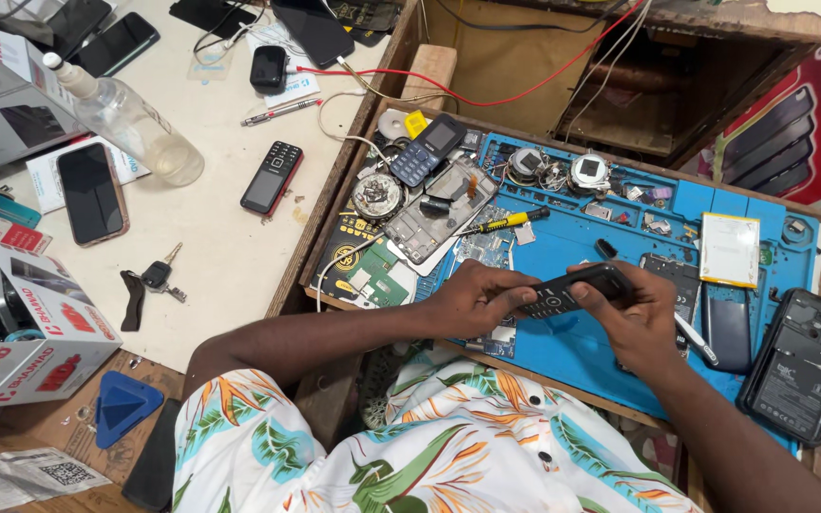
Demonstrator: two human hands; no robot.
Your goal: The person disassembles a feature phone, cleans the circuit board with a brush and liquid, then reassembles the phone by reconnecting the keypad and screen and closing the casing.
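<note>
Fingers of both hands close around a black keypad phone (572,290), held just above the blue work mat (572,356) — the left hand (472,299) pinches its keypad end, the right hand (634,318) wraps its screen end from above. To handle it well, I judge the grip should sit on the phone's side edges, thumbs steadying the face, so nothing flexes or slips. Just beyond the fingertips lie a yellow-handled screwdriver (504,223) and an opened phone frame (429,223); to the right of the right hand, a white battery (730,249) and a black back cover (803,366). Open mat shows below the knuckles — the freest room — while the mat's near edge meets the patterned shirt (448,446).
</note>
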